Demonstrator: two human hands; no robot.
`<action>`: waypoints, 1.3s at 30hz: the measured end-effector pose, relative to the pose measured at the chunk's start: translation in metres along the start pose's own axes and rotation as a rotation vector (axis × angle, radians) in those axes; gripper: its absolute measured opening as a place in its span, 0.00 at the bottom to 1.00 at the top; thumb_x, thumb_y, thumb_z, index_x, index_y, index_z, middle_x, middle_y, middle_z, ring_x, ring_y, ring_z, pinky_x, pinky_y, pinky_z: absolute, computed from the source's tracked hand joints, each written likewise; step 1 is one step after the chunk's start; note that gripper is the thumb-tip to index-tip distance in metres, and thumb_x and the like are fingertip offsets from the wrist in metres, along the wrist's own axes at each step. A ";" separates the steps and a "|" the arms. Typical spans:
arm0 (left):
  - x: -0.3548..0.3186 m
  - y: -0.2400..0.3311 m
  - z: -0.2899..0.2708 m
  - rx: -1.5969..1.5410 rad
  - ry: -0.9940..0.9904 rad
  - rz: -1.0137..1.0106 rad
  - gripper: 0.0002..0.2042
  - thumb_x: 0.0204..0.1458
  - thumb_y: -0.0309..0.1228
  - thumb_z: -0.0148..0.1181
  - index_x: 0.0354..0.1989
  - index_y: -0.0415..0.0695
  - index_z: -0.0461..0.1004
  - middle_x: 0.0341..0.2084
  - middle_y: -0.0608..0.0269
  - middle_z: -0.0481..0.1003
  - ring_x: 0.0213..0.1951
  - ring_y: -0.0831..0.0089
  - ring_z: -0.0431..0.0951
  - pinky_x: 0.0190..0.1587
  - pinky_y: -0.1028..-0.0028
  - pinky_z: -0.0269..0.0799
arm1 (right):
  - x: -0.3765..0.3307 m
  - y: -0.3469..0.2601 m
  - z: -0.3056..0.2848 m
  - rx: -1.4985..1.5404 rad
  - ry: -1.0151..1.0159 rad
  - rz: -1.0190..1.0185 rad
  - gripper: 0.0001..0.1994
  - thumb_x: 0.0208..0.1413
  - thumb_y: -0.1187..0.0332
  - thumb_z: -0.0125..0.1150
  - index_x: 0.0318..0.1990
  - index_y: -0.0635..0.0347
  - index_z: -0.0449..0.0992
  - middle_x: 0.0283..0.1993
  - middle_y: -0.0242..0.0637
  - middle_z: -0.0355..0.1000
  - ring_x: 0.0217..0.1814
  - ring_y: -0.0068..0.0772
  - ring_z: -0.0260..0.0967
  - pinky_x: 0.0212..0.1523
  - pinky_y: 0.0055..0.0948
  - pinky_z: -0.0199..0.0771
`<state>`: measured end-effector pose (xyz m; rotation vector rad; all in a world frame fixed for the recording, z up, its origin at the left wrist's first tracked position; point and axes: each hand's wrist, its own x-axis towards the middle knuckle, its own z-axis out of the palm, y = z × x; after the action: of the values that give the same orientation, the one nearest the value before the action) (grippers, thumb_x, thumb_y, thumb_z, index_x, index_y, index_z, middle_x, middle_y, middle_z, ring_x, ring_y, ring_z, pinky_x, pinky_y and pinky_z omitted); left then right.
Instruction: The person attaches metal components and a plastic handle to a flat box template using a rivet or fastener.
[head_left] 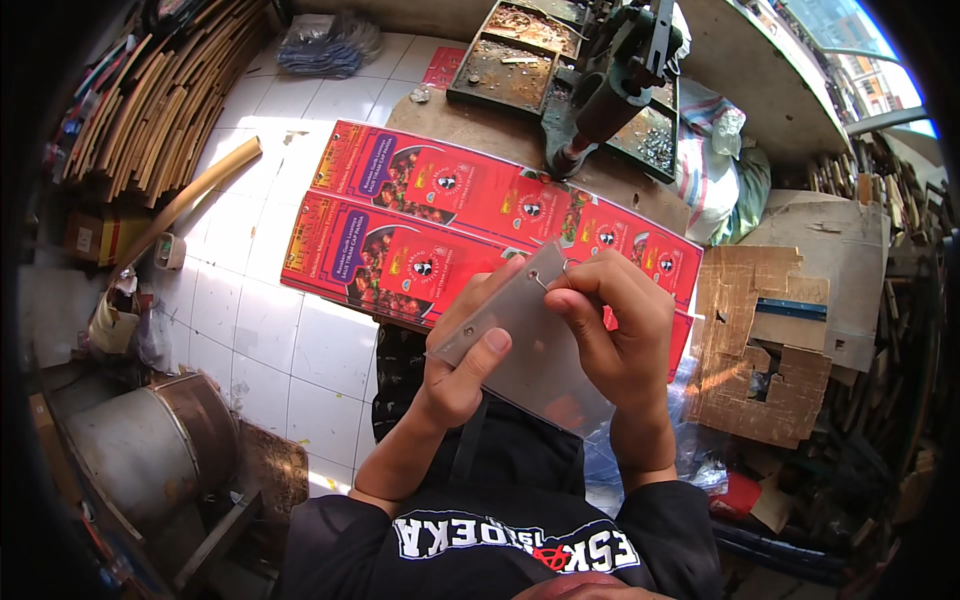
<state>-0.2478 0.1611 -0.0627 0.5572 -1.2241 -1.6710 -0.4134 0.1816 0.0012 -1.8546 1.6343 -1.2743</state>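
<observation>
Head view: you hold a grey translucent plastic sheet (pixel 535 350) above your lap, both forearms rising from the lower edge. Your left hand (pixel 462 360) wraps its lower left edge, thumb pressed flat on top. Your right hand (pixel 615 325) curls over the upper right corner, fingers (pixel 578 298) pinched on a small wire ring (pixel 553 279) there. Behind it, two long red printed cartons (pixel 480 220) lie flat on the table (pixel 470 125), side by side, beneath one dark iron press (pixel 610 85).
</observation>
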 end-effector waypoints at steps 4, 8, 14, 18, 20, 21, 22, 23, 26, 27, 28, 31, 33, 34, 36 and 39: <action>0.000 0.000 -0.001 0.043 -0.015 0.032 0.27 0.56 0.30 0.49 0.64 0.30 0.60 0.49 0.51 0.69 0.48 0.68 0.72 0.52 0.72 0.66 | 0.001 -0.006 0.000 -0.044 -0.012 0.006 0.05 0.50 0.74 0.67 0.31 0.62 0.75 0.24 0.37 0.68 0.22 0.33 0.67 0.22 0.30 0.64; -0.001 0.000 0.005 0.027 0.013 0.024 0.27 0.55 0.30 0.49 0.64 0.30 0.60 0.49 0.51 0.70 0.48 0.68 0.71 0.52 0.71 0.66 | 0.002 -0.008 -0.001 -0.079 -0.008 -0.002 0.05 0.50 0.74 0.67 0.31 0.62 0.75 0.24 0.37 0.67 0.21 0.35 0.66 0.21 0.31 0.63; -0.004 -0.001 0.003 0.030 0.006 0.033 0.27 0.55 0.31 0.48 0.63 0.30 0.61 0.48 0.50 0.70 0.49 0.67 0.72 0.53 0.71 0.66 | 0.001 -0.009 0.000 -0.060 -0.016 -0.018 0.05 0.50 0.75 0.66 0.30 0.62 0.74 0.23 0.38 0.66 0.21 0.37 0.65 0.22 0.33 0.62; -0.004 -0.001 0.006 0.013 0.021 0.036 0.28 0.55 0.31 0.48 0.63 0.29 0.61 0.49 0.49 0.70 0.49 0.66 0.72 0.53 0.70 0.66 | 0.001 -0.011 0.001 -0.048 0.013 -0.003 0.08 0.52 0.74 0.65 0.27 0.65 0.72 0.21 0.34 0.65 0.21 0.27 0.62 0.23 0.25 0.59; -0.004 -0.002 0.005 -0.017 0.056 0.036 0.28 0.55 0.32 0.48 0.63 0.29 0.61 0.49 0.49 0.70 0.50 0.65 0.72 0.54 0.70 0.65 | -0.001 -0.011 0.001 0.007 0.039 -0.008 0.07 0.52 0.73 0.66 0.28 0.64 0.73 0.24 0.36 0.67 0.22 0.30 0.65 0.23 0.27 0.62; -0.005 -0.004 0.004 -0.044 0.081 0.026 0.28 0.55 0.32 0.49 0.63 0.28 0.61 0.49 0.49 0.71 0.50 0.65 0.73 0.55 0.70 0.65 | -0.004 -0.010 0.000 0.035 0.055 -0.007 0.06 0.52 0.73 0.66 0.29 0.64 0.74 0.25 0.37 0.68 0.23 0.31 0.66 0.23 0.28 0.64; -0.006 -0.005 0.003 -0.071 0.106 0.016 0.28 0.56 0.32 0.49 0.63 0.28 0.61 0.50 0.48 0.71 0.51 0.65 0.73 0.56 0.70 0.65 | -0.007 -0.008 -0.001 0.045 0.090 -0.008 0.07 0.52 0.73 0.66 0.29 0.64 0.74 0.25 0.37 0.68 0.24 0.30 0.67 0.24 0.27 0.65; -0.005 -0.003 0.002 -0.115 0.142 0.010 0.28 0.56 0.33 0.50 0.64 0.30 0.60 0.51 0.48 0.70 0.52 0.64 0.72 0.57 0.69 0.64 | -0.010 -0.005 -0.003 0.055 0.125 -0.009 0.07 0.52 0.72 0.66 0.29 0.65 0.74 0.26 0.37 0.69 0.25 0.30 0.68 0.25 0.26 0.65; -0.004 0.000 -0.008 -0.219 0.220 0.066 0.30 0.56 0.35 0.51 0.67 0.34 0.56 0.56 0.45 0.66 0.58 0.60 0.69 0.61 0.63 0.63 | -0.026 0.011 -0.009 0.109 0.124 0.046 0.08 0.53 0.71 0.66 0.29 0.66 0.74 0.29 0.38 0.70 0.31 0.30 0.70 0.31 0.27 0.68; -0.003 -0.001 -0.014 -0.241 0.216 0.143 0.32 0.56 0.35 0.51 0.68 0.36 0.54 0.59 0.43 0.64 0.61 0.58 0.66 0.62 0.60 0.62 | -0.032 0.017 -0.009 0.135 0.105 0.066 0.08 0.53 0.71 0.66 0.30 0.66 0.75 0.29 0.37 0.71 0.32 0.30 0.70 0.33 0.28 0.69; -0.002 0.000 -0.019 -0.266 0.212 0.216 0.33 0.56 0.35 0.51 0.69 0.38 0.52 0.62 0.41 0.62 0.64 0.55 0.64 0.63 0.56 0.62 | -0.039 0.022 -0.011 0.159 0.086 0.091 0.08 0.53 0.71 0.66 0.30 0.65 0.75 0.29 0.37 0.71 0.33 0.30 0.70 0.34 0.28 0.69; -0.005 0.004 -0.040 -0.211 0.198 0.343 0.27 0.54 0.34 0.52 0.64 0.46 0.60 0.64 0.40 0.58 0.65 0.47 0.61 0.64 0.49 0.60 | -0.071 0.051 -0.022 0.283 0.022 0.273 0.07 0.54 0.71 0.66 0.31 0.66 0.76 0.30 0.37 0.71 0.35 0.31 0.70 0.37 0.28 0.69; -0.009 0.009 -0.054 -0.225 0.171 0.368 0.19 0.52 0.33 0.54 0.54 0.48 0.67 0.66 0.41 0.55 0.67 0.43 0.57 0.64 0.45 0.58 | -0.092 0.062 -0.028 0.366 0.047 0.394 0.06 0.54 0.73 0.65 0.33 0.67 0.76 0.31 0.35 0.71 0.33 0.25 0.68 0.34 0.25 0.68; -0.009 0.011 -0.057 -0.246 0.198 0.385 0.18 0.51 0.33 0.55 0.52 0.48 0.68 0.66 0.41 0.55 0.67 0.43 0.57 0.64 0.45 0.58 | -0.098 0.067 -0.031 0.381 0.062 0.450 0.05 0.55 0.74 0.64 0.33 0.67 0.76 0.31 0.34 0.71 0.32 0.23 0.68 0.33 0.23 0.68; -0.011 0.014 -0.063 -0.283 0.251 0.417 0.17 0.48 0.33 0.57 0.49 0.48 0.69 0.65 0.39 0.55 0.67 0.44 0.56 0.64 0.45 0.58 | -0.106 0.072 -0.036 0.417 0.096 0.561 0.04 0.55 0.76 0.64 0.35 0.68 0.76 0.30 0.32 0.72 0.30 0.19 0.67 0.31 0.21 0.67; -0.015 0.015 -0.073 -0.301 0.270 0.430 0.17 0.48 0.33 0.60 0.48 0.51 0.70 0.67 0.44 0.53 0.68 0.45 0.54 0.64 0.44 0.59 | -0.099 0.086 -0.037 0.384 0.189 0.613 0.05 0.55 0.77 0.64 0.37 0.69 0.76 0.31 0.33 0.75 0.32 0.17 0.72 0.33 0.18 0.71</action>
<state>-0.1774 0.1397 -0.0804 0.2949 -0.8074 -1.3294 -0.4869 0.2605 -0.0829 -0.9287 1.7089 -1.3720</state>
